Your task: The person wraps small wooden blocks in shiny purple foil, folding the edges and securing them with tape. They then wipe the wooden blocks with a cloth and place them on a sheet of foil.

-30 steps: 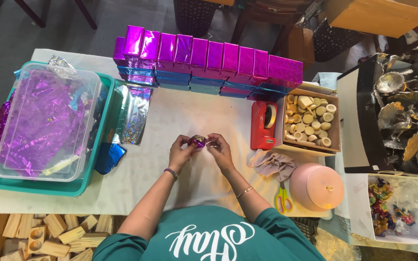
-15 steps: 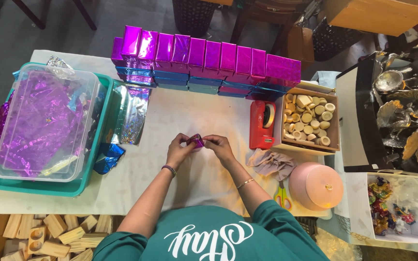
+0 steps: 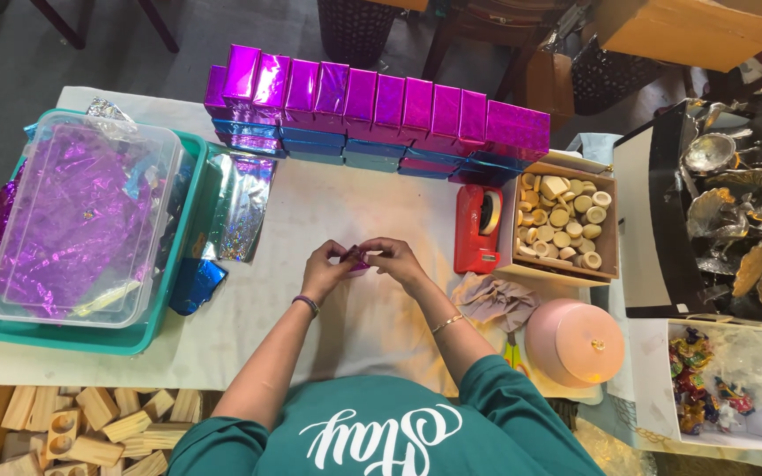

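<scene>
My left hand (image 3: 326, 269) and my right hand (image 3: 394, 259) meet over the middle of the white-covered table (image 3: 346, 203). Between their fingertips they pinch a small piece wrapped in purple foil (image 3: 355, 259), mostly hidden by the fingers. Behind the hands a long row of purple foil-wrapped boxes (image 3: 372, 101) stands on a layer of blue ones. A red tape dispenser (image 3: 478, 227) sits just right of my right hand.
At the left a clear tub of purple foil sheets (image 3: 77, 225) rests in a teal tray (image 3: 63, 335). A cardboard box of wooden rounds (image 3: 562, 225), a crumpled cloth (image 3: 496, 300), scissors and a pink round lidded box (image 3: 573, 340) lie right. Wooden blocks (image 3: 90, 423) sit below the table's left corner.
Both hands stay together over the same spot, fingers shifting slightly on the purple piece. Nothing else moved.
</scene>
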